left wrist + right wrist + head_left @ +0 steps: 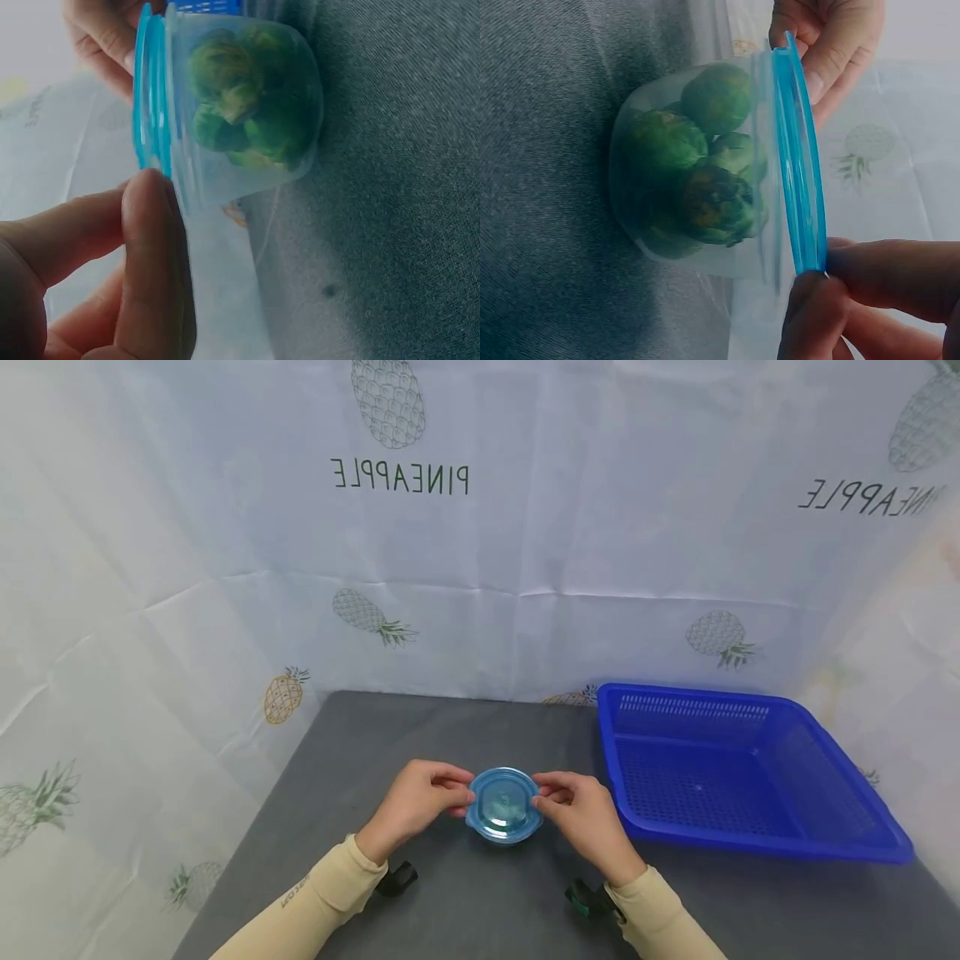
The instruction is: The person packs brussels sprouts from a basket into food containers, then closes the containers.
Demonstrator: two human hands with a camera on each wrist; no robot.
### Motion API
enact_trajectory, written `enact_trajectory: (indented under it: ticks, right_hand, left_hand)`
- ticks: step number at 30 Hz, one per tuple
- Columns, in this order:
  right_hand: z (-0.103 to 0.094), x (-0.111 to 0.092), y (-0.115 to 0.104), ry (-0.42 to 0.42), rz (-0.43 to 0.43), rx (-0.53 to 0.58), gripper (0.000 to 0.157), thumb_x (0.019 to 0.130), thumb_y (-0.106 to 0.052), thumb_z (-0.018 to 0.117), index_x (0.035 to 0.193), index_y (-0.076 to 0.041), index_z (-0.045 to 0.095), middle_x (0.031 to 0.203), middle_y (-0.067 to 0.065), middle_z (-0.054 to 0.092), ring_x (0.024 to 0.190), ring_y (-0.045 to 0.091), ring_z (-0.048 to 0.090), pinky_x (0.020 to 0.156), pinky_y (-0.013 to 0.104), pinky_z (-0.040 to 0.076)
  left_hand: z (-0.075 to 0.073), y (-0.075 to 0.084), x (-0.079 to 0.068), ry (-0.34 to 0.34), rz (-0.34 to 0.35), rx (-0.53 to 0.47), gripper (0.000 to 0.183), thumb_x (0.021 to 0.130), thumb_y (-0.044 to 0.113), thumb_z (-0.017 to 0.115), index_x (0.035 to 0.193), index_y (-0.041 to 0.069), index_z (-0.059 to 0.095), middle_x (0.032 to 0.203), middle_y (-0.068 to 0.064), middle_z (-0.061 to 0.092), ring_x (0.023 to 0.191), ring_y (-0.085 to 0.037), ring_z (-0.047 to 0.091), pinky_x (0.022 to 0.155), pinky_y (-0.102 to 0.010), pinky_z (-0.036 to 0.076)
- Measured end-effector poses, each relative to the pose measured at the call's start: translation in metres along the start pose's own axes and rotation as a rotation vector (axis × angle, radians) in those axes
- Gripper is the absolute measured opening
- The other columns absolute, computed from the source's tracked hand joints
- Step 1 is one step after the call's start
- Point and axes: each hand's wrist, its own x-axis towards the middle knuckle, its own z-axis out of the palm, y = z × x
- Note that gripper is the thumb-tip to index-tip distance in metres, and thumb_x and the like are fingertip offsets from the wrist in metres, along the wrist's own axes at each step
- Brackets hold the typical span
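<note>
A round, clear blue lid (504,805) lies over the mouth of a small translucent plastic tub (739,259) near the middle of the table. Several green Brussels sprouts (660,142) show through the tub's wall. My left hand (416,800) pinches the lid's left edge between thumb and fingers. On the opposite edge, my right hand (583,814) pinches the lid the same way. Seen from the right wrist, the lid is slightly tilted against the tub's rim, with a narrow gap on the near side. The tub stands upright on the grey surface.
A large blue plastic basket (750,843) with perforated walls stands to the right of my right hand. The grey tabletop (360,735) reaches back to a white curtain (510,543) printed with pineapples, which also hangs at both sides.
</note>
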Motion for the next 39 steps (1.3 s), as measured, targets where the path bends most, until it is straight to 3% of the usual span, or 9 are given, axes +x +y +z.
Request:
enact_trajectory:
  ticks: [8, 13, 17, 23, 26, 31, 39]
  right_hand:
    - [0.003, 0.001, 0.002, -0.012, -0.022, -0.052, 0.027, 0.096, -0.011, 0.082, 0.123, -0.011, 0.082, 0.098, 0.001, 0.075, 0.088, 0.011, 0.066, 0.072, 0.022, 0.057]
    - [0.002, 0.001, 0.004, -0.007, -0.015, -0.059, 0.026, 0.097, -0.011, 0.081, 0.123, -0.010, 0.081, 0.099, 0.002, 0.073, 0.088, 0.013, 0.064, 0.070, 0.021, 0.056]
    - [0.002, 0.002, 0.005, -0.011, -0.006, -0.063, 0.026, 0.098, -0.012, 0.080, 0.124, -0.010, 0.081, 0.100, 0.002, 0.072, 0.088, 0.013, 0.063, 0.069, 0.021, 0.054]
    - [0.003, 0.001, 0.006, -0.022, 0.019, -0.047, 0.025, 0.102, -0.015, 0.076, 0.125, -0.011, 0.079, 0.100, 0.003, 0.071, 0.084, 0.015, 0.060, 0.065, 0.023, 0.051]
    - [0.005, 0.002, 0.008, -0.045, 0.064, -0.014, 0.024, 0.105, -0.018, 0.071, 0.127, -0.009, 0.078, 0.097, 0.004, 0.073, 0.080, 0.016, 0.063, 0.065, 0.026, 0.053]
    - [0.005, 0.004, 0.012, -0.098, 0.153, 0.144, 0.026, 0.108, -0.017, 0.068, 0.127, -0.003, 0.077, 0.090, 0.007, 0.072, 0.078, 0.018, 0.065, 0.072, 0.030, 0.060]
    - [0.004, 0.008, 0.015, -0.139, 0.198, 0.284, 0.026, 0.107, -0.016, 0.069, 0.124, 0.002, 0.077, 0.085, 0.007, 0.066, 0.077, 0.018, 0.064, 0.072, 0.024, 0.063]
  left_hand:
    - [0.001, -0.003, -0.002, 0.026, 0.040, 0.089, 0.030, 0.095, 0.016, 0.085, 0.122, 0.003, 0.080, 0.096, -0.007, 0.082, 0.079, -0.018, 0.078, 0.081, -0.041, 0.070]
    - [0.001, -0.003, -0.001, -0.002, 0.054, 0.110, 0.029, 0.097, 0.017, 0.083, 0.122, 0.003, 0.080, 0.091, -0.004, 0.080, 0.081, -0.026, 0.079, 0.082, -0.044, 0.069]
    - [0.001, -0.004, 0.000, -0.026, 0.033, 0.101, 0.029, 0.098, 0.019, 0.082, 0.122, 0.003, 0.079, 0.091, -0.005, 0.079, 0.083, -0.030, 0.079, 0.085, -0.049, 0.069]
    - [0.000, -0.005, 0.001, -0.046, -0.040, 0.064, 0.033, 0.100, 0.023, 0.080, 0.124, 0.000, 0.077, 0.093, -0.007, 0.079, 0.079, -0.023, 0.077, 0.084, -0.045, 0.070]
    - [-0.001, -0.005, 0.001, -0.076, -0.081, 0.027, 0.035, 0.101, 0.023, 0.079, 0.124, -0.003, 0.076, 0.096, -0.010, 0.078, 0.078, -0.019, 0.076, 0.082, -0.044, 0.071]
    - [-0.003, -0.006, 0.004, -0.107, -0.127, -0.028, 0.033, 0.103, 0.021, 0.076, 0.125, -0.004, 0.076, 0.100, -0.013, 0.077, 0.079, -0.016, 0.076, 0.083, -0.043, 0.071]
    - [-0.003, -0.009, 0.006, -0.121, -0.160, -0.088, 0.034, 0.105, 0.017, 0.073, 0.131, -0.005, 0.073, 0.103, -0.015, 0.075, 0.080, -0.015, 0.074, 0.084, -0.042, 0.071]
